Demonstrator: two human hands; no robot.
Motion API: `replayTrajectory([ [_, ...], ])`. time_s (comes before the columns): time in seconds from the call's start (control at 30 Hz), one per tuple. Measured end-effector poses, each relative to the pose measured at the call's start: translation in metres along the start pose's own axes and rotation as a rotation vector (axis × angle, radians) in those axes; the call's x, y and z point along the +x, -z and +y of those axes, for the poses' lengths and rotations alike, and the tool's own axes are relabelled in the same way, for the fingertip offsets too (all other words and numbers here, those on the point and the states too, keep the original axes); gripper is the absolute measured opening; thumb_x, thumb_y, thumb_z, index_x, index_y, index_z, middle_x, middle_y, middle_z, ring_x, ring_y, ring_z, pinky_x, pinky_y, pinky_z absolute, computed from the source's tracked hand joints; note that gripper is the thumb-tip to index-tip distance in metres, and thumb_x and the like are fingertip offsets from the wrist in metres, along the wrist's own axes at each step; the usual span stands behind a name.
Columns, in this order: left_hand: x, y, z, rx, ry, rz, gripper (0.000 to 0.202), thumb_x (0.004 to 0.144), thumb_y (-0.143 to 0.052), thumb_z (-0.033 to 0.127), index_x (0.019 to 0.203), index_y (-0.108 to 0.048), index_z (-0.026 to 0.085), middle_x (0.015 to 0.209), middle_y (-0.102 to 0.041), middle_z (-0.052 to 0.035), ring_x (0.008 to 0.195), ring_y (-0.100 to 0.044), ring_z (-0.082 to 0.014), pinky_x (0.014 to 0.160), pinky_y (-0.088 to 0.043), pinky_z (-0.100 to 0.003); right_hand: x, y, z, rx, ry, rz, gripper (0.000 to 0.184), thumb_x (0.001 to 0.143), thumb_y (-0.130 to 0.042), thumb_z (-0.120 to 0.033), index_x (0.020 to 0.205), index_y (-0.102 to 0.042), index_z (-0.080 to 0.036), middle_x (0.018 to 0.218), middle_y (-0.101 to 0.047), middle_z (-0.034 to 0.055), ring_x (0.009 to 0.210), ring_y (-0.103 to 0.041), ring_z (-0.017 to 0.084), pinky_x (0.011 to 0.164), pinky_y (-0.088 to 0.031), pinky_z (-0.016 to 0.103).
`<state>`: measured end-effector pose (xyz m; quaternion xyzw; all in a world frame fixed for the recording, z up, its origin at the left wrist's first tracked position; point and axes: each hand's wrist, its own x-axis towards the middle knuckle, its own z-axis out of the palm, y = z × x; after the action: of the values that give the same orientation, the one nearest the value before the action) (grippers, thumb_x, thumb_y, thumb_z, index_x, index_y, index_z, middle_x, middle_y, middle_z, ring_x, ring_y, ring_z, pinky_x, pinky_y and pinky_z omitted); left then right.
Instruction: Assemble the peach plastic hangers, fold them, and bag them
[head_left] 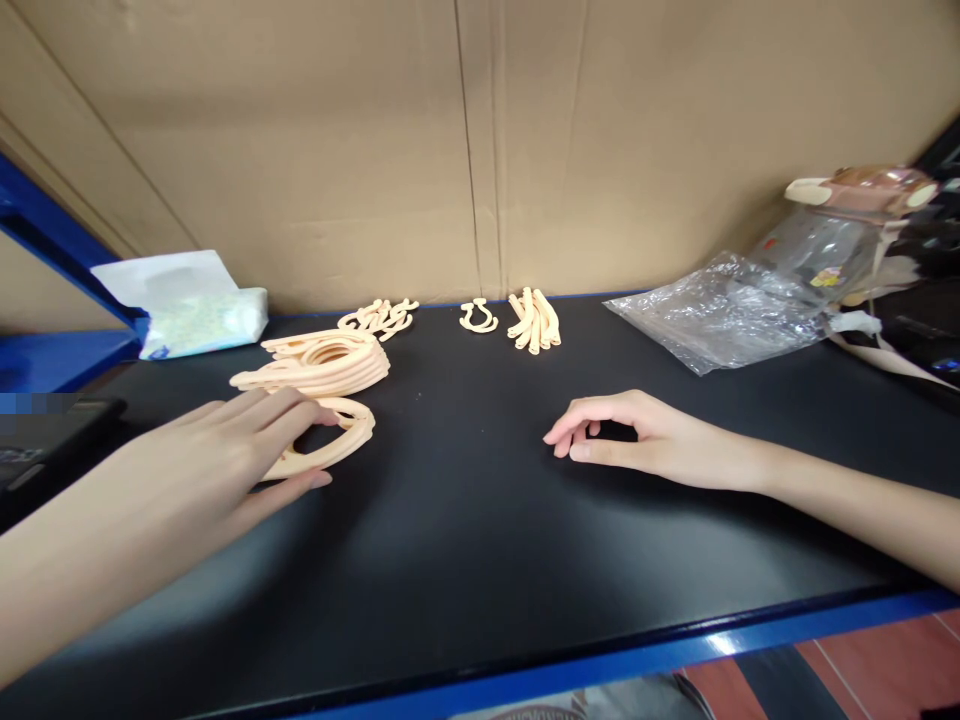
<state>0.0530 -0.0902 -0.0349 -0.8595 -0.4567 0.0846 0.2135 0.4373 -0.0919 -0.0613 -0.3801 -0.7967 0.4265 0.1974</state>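
My left hand (232,440) reaches over a cream-coloured, ring-shaped plastic piece (351,432) lying on the black table. Its thumb and fingers are apart, with the near rim of the ring between them; the fingers partly cover the piece. Just behind it is a stack of similar curved cream pieces (352,368). My right hand (622,435) hovers low over or rests on the table at the right. Its fingers are loosely curled, the thumb stands apart from them, and nothing shows in its grasp.
Along the back lie small S-shaped cream hooks (386,318), a separate pair of hooks (478,318) and a bundle of cream bars (534,320). A clear plastic bag (705,310) and a bottle (832,240) stand right. A white-and-green packet (206,315) sits left, before a cardboard wall (337,150).
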Motion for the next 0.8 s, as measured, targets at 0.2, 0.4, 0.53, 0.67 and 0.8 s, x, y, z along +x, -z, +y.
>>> replayTrajectory([
  [0.2, 0.014, 0.006, -0.012, -0.14, -0.144, -0.057, 0.049, 0.089, -0.039, 0.043, 0.137, -0.041, 0.032, 0.144, -0.047, 0.0023, 0.121, -0.056, -0.0213, 0.09, -0.05, -0.033, -0.001, 0.001, -0.001, 0.0, -0.002, -0.001, 0.032, 0.09, -0.054, -0.046, 0.106, -0.068, -0.022, 0.099, -0.07, 0.0025, 0.088, -0.061, 0.015, 0.081, -0.045, 0.03],
  [0.4, 0.026, 0.009, -0.012, -0.09, -0.235, -0.047, 0.045, 0.083, -0.052, 0.025, 0.128, -0.054, 0.029, 0.143, -0.049, 0.0007, 0.127, -0.05, -0.0214, 0.1, -0.042, -0.033, -0.001, 0.002, -0.001, -0.005, 0.008, -0.001, 0.032, 0.091, -0.054, -0.045, 0.106, -0.068, -0.021, 0.099, -0.07, 0.0025, 0.089, -0.061, 0.015, 0.081, -0.045, 0.029],
  [0.53, 0.028, 0.011, -0.01, -0.117, -0.225, -0.035, 0.045, 0.082, -0.056, 0.02, 0.126, -0.058, 0.029, 0.14, -0.052, 0.0013, 0.128, -0.049, -0.0202, 0.106, -0.037, -0.032, -0.001, 0.002, -0.001, -0.001, 0.019, -0.002, 0.033, 0.091, -0.054, -0.045, 0.106, -0.068, -0.02, 0.1, -0.07, 0.0037, 0.089, -0.062, 0.016, 0.081, -0.046, 0.03],
  [0.67, 0.027, 0.016, -0.008, -0.147, -0.192, -0.063, 0.042, 0.085, -0.052, 0.016, 0.125, -0.06, 0.028, 0.142, -0.052, 0.0009, 0.129, -0.048, -0.0196, 0.106, -0.037, -0.032, -0.001, 0.002, 0.0, -0.001, 0.031, -0.003, 0.034, 0.09, -0.053, -0.046, 0.107, -0.068, -0.02, 0.101, -0.07, 0.0044, 0.089, -0.062, 0.017, 0.081, -0.046, 0.031],
  [0.8, 0.028, 0.018, -0.005, -0.133, -0.185, -0.053, 0.037, 0.092, -0.044, 0.02, 0.124, -0.061, 0.028, 0.141, -0.053, 0.0007, 0.128, -0.049, -0.0199, 0.105, -0.037, -0.032, -0.001, 0.002, 0.0, -0.001, 0.026, -0.007, 0.034, 0.09, -0.053, -0.046, 0.106, -0.068, -0.021, 0.101, -0.07, 0.0044, 0.089, -0.062, 0.017, 0.081, -0.046, 0.031],
])
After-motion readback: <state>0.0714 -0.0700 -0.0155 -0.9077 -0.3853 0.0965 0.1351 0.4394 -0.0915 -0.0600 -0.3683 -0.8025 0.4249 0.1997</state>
